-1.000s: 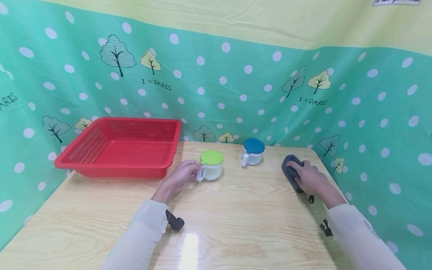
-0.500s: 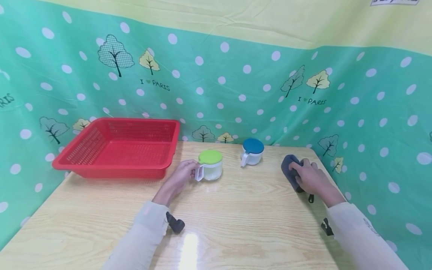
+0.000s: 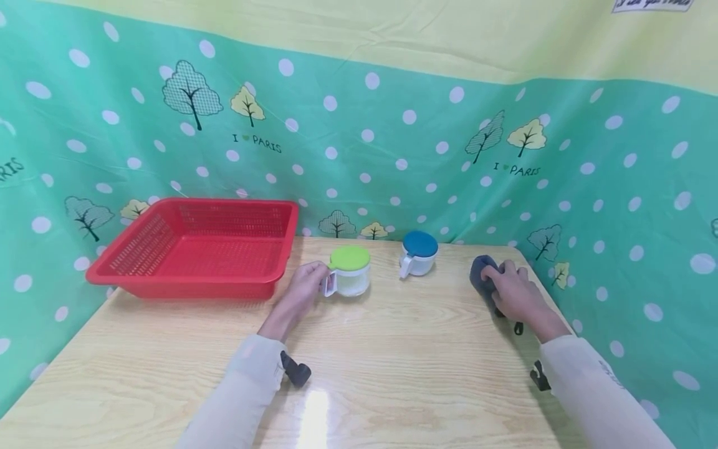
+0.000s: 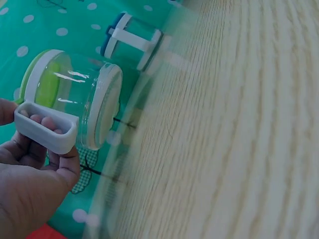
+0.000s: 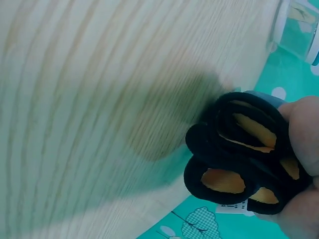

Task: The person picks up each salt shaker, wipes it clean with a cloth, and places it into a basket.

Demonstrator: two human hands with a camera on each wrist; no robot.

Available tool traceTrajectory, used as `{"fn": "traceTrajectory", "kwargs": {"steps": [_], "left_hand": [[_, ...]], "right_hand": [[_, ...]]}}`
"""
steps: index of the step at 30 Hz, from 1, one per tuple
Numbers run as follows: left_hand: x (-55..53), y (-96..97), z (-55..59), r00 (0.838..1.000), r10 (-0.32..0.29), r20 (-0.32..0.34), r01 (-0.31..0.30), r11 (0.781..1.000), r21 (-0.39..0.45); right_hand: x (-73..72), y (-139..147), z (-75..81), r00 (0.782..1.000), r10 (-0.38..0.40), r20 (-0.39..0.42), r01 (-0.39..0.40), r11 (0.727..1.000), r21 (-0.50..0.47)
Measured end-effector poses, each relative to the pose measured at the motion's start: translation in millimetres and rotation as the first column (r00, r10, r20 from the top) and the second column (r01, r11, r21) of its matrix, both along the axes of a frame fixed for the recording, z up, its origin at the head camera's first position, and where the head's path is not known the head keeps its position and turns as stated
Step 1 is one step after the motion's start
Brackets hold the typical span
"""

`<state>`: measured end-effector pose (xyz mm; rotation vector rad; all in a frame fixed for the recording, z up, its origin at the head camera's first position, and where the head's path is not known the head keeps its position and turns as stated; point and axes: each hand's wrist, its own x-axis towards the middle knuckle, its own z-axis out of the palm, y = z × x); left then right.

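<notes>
My left hand pinches the white handle of a seasoning jar with a clear body and a green lid. In the left wrist view the green-lidded jar appears sideways, with the fingers around its handle. At the table's right side my right hand grips a rolled or folded dark blue fabric item. From the right wrist, this fabric bundle shows thick black edges, orange-yellow inner layers and a small white tag; its exact kind cannot be told.
Between the hands, farther back, stands a similar jar with a blue lid and white handle. A red perforated plastic basket sits at the back left. Dotted green cloth hangs behind and beside the wooden table.
The green-lidded jar and my left hand have risen slightly over the last half second. The fabric item and my right hand have also moved up a little. Basket and blue-lidded jar stay put.
</notes>
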<state>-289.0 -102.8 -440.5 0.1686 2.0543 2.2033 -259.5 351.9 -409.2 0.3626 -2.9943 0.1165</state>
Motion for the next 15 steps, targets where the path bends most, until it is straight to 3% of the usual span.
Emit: {"fn": "traceTrajectory", "kwargs": {"steps": [5, 15], "left_hand": [[-1.6, -1.5, 4.4, 0.999, 0.004, -0.036, -0.005, 1.000, -0.031], [-5.7, 6.6, 14.6, 0.997, -0.005, -0.082, 0.011, 0.997, 0.072]], "right_hand": [[-1.7, 4, 2.3, 0.997, 0.008, -0.075, -0.007, 1.000, 0.017], [-3.9, -6, 23.8, 0.987, 0.046, -0.155, -0.044, 0.999, 0.016]]}}
